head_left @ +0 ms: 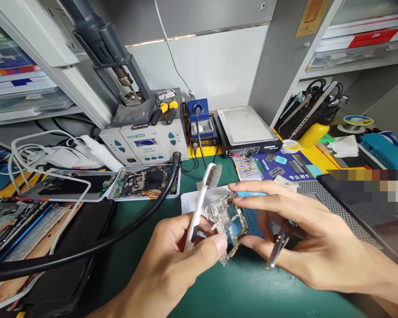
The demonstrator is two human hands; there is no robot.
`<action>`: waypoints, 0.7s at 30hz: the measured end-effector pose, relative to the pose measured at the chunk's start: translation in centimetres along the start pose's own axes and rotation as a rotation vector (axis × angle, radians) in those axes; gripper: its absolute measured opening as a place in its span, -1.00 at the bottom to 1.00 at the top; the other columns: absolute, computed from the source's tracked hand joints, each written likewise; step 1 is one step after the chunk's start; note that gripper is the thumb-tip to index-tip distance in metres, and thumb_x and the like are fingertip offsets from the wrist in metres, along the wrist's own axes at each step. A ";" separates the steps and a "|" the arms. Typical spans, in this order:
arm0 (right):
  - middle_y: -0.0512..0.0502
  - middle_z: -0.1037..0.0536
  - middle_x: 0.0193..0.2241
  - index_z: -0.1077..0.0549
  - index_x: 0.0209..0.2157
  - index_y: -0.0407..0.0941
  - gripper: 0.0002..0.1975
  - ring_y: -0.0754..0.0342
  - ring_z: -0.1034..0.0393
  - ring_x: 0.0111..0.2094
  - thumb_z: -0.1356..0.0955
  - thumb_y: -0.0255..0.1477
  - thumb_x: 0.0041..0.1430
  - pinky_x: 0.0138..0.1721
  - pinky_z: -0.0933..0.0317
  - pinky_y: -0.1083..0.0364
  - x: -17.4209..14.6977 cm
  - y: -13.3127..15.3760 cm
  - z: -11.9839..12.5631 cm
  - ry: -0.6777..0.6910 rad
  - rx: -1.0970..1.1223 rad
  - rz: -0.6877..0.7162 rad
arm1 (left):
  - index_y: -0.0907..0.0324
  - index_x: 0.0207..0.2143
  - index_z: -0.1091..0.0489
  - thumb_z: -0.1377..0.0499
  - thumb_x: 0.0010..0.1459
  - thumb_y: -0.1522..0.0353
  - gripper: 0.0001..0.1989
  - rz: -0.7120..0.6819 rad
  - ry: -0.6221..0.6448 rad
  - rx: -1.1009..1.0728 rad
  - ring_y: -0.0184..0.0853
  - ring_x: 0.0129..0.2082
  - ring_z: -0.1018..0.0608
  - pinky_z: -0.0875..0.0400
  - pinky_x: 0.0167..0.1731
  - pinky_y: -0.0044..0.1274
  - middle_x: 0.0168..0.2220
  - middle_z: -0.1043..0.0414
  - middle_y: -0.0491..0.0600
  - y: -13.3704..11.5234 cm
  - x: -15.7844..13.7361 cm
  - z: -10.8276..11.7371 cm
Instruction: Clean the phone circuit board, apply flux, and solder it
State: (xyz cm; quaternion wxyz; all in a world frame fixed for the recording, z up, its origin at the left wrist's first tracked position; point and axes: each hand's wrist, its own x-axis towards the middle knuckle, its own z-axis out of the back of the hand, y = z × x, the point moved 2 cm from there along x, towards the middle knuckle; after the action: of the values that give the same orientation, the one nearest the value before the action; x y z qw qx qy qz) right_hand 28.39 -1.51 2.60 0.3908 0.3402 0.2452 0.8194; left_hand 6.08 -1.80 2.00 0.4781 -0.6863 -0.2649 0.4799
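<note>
A small silvery circuit board (223, 216) with an open frame-like right half is held up over the green mat. My left hand (179, 269) pinches its lower left edge between thumb and fingers. A white toothbrush (199, 207) with grey bristles stands upright in the same hand, between thumb and index finger. My right hand (318, 238) touches the board's right side, fingertips at its top edge and thumb at its lower edge. Metal tweezers (279, 245) are tucked in that hand, their end pointing down towards me. The palm side of my right hand is partly hidden.
A thick black hose (146, 229) crosses the left side from the grey rework station (146, 141). Opened devices (146, 181) lie behind and left. A soldering iron stand (200, 123) and heating plate (248, 128) stand at the back. A perforated metal plate (341, 207) lies right.
</note>
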 end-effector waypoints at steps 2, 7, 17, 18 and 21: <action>-0.13 -0.40 0.25 -0.34 0.24 0.06 -0.37 0.01 -0.49 -0.04 -0.47 -0.55 0.17 -0.28 -0.46 0.14 0.1 0.1 -0.2 -0.008 0.000 -0.003 | 0.19 -0.41 -0.40 -0.29 0.18 0.08 -0.64 -0.009 -0.041 0.014 -0.57 -0.72 -0.06 0.09 -0.74 -0.64 -0.66 -0.06 -0.25 0.3 0.2 0.0; -0.11 -0.49 0.12 -0.49 0.09 0.07 -0.55 0.21 -0.36 -0.48 -0.50 -0.42 0.16 -0.51 -0.39 0.16 0.4 0.4 0.0 -0.333 0.169 -0.243 | 0.14 -0.35 -0.38 -0.30 0.18 0.08 -0.67 -0.030 -0.261 -0.142 -0.54 -0.71 -0.05 0.01 -0.72 -0.65 -0.71 0.02 -0.30 0.1 0.3 0.4; 0.03 -0.47 -0.43 -0.58 -0.30 -0.08 -0.71 0.14 -0.26 -0.45 -0.42 -0.13 0.24 -0.45 -0.21 0.17 1.0 1.4 -2.3 0.052 0.611 -0.635 | 0.17 -0.28 -0.48 -0.31 0.17 0.04 -0.64 -0.093 -0.302 -0.195 -0.53 -0.71 -0.08 -0.02 -0.69 -0.62 -0.72 0.05 -0.30 0.8 -0.6 -1.1; 0.04 -0.44 -0.44 -0.57 -0.33 -0.09 -0.69 0.15 -0.22 -0.45 -0.41 -0.12 0.24 -0.45 -0.20 0.18 1.0 1.4 -2.4 0.061 0.633 -0.650 | 0.17 -0.28 -0.48 -0.30 0.16 0.02 -0.62 -0.088 -0.291 -0.175 -0.52 -0.71 -0.07 -0.02 -0.69 -0.60 -0.72 0.06 -0.29 1.0 -0.6 -1.2; 0.07 -0.36 -0.47 -0.52 -0.37 -0.09 -0.71 0.17 -0.15 -0.46 -0.41 -0.14 0.25 -0.45 -0.17 0.19 1.1 1.3 -2.5 0.072 0.685 -0.654 | 0.16 -0.31 -0.48 -0.29 0.14 -0.03 -0.57 -0.079 -0.286 -0.139 -0.51 -0.70 -0.06 -0.01 -0.68 -0.57 -0.72 0.07 -0.29 1.3 -0.6 -1.3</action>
State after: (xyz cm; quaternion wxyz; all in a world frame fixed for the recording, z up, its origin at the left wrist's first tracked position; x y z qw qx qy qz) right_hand 25.41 -1.72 2.28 0.4848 0.3256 0.6092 0.5365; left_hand 6.88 -3.34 1.19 0.4055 -0.6313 -0.3895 0.5341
